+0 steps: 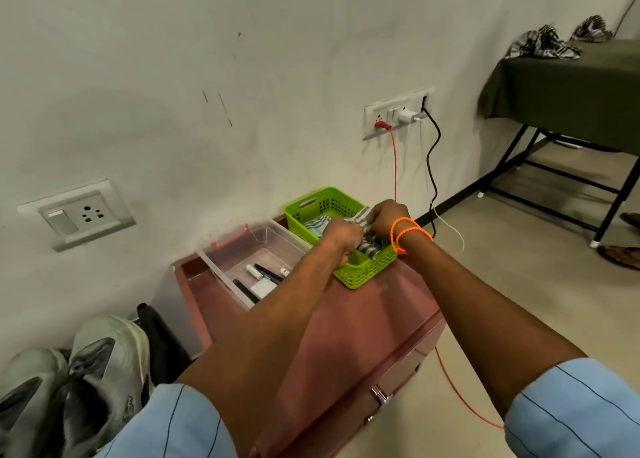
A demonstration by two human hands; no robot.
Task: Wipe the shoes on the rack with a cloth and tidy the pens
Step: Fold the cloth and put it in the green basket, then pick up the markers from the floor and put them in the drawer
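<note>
Reaching forward over a pink cabinet (pixel 363 322), both hands meet above a green basket (pixel 360 274) that stands on its top near the wall. The left hand (pixel 341 237) has its fingers curled tight on a striped cloth (pixel 369 248), and the right hand (pixel 389 216) is likewise closed in a grip on the same cloth, so the fabric is bunched between the two fists and hangs partly into the basket. More folded cloth (pixel 317 222) lies inside the basket toward the wall. Orange cord bracelets (pixel 407 230) circle the right wrist. Just left of the basket, touching or nearly touching it, sits a clear plastic box (pixel 221 267) with a red latch; inside it lie several pens (pixel 266 272), dark and white ones, loosely scattered on the bottom beside a small white card. Down at the lower left, beside the cabinet, a pair of grey and white shoes (pixel 86 371) stands with toes toward the wall; what they rest on cannot be made out. A red cable (pixel 394 159) and a black cable (pixel 431 159) hang from a wall socket (pixel 398 114) behind the basket. At the far right a tabletop under a dark green cover (pixel 561 86) carries some crumpled patterned cloths (pixel 540 45).
</note>
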